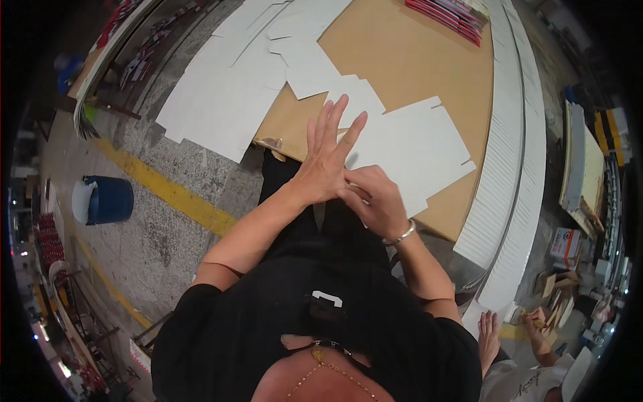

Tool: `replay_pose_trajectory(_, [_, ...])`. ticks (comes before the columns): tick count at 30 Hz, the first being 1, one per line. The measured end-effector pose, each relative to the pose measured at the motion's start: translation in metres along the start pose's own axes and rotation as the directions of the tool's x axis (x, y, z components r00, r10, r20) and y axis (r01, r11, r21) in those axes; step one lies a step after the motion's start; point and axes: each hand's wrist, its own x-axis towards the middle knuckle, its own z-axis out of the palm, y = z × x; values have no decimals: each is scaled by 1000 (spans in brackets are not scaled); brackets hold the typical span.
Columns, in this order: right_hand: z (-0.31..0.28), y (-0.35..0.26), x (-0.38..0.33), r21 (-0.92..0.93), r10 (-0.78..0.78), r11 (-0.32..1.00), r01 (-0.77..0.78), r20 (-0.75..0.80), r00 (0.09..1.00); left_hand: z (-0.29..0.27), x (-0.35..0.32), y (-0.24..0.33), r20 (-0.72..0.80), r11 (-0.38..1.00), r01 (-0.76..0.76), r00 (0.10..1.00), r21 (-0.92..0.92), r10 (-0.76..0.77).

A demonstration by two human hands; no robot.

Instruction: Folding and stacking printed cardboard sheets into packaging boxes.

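My left hand (323, 161) is raised in front of me with its fingers stretched and spread. My right hand (380, 201) has its fingers curled and pinched together against the thumb-side edge of the left hand, near the wrist. Whatever those fingertips hold, if anything, is hidden. Below the hands, a narrow grey pointed shape (319, 218) shows against my black clothing; I cannot tell what it is. Just beyond my hands lies a white die-cut cardboard blank (408, 151) with notched edges, on a brown board (408, 53).
Larger white cardboard sheets (228, 84) overhang the board's left side. A red stack (449, 20) lies at the far end. White corrugated strips (506, 194) run along the right. A blue bin (110, 201) stands left on the floor. Another person's hand (489, 338) shows lower right.
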Motion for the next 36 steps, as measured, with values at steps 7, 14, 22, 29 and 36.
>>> replay_pose_trajectory(7, [17,0,-10,-312,-287,928,201,-259,922,-2,-1,15,-29,981,108,994,159,-105])
replay_pose_trajectory(14, [1,42,-49,-333,-251,929,164,-238,938,-28,-14,-74,264,968,144,944,206,-197])
replay_pose_trajectory(22, [-3,100,-116,-604,195,785,-139,29,980,3,28,-80,321,966,2,943,259,-88])
replay_pose_trajectory(29, [-80,110,-157,-436,51,896,-78,-72,996,35,25,-52,776,891,-370,629,262,33])
replay_pose_trajectory(36, [-69,101,-141,-397,118,891,-220,-266,957,57,32,-51,432,950,-255,888,182,156])
